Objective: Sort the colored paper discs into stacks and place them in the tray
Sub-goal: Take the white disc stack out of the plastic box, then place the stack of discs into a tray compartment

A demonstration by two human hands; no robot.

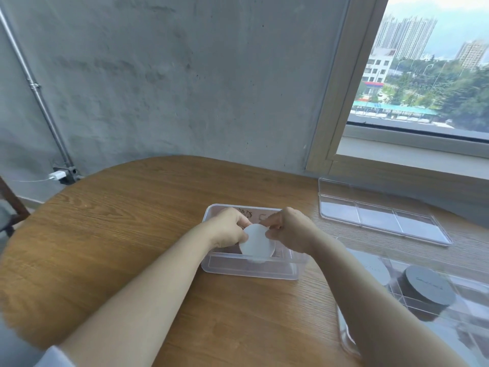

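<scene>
Two bare hands, left hand (pixel 228 230) and right hand (pixel 289 231), pinch a round white paper disc (pixel 255 241) over a clear plastic box (pixel 251 269).

White disc (pixel 255 242): plain, uniform. Box (pixel 251 268): clear plastic; interior shows pink with dark printed marks. Table (pixel 119 234): mid-brown, wood-grain lines throughout. Disc stack (pixel 430 288): grey top, dark brown sides. Divided case (pixel 338 210): transparent, colourless. Wall (pixel 185 75): mottled grey.

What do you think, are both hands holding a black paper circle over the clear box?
Not quite: the paper circle is white, not black. The head view shows the left hand and the right hand both holding it over the clear box.
</scene>
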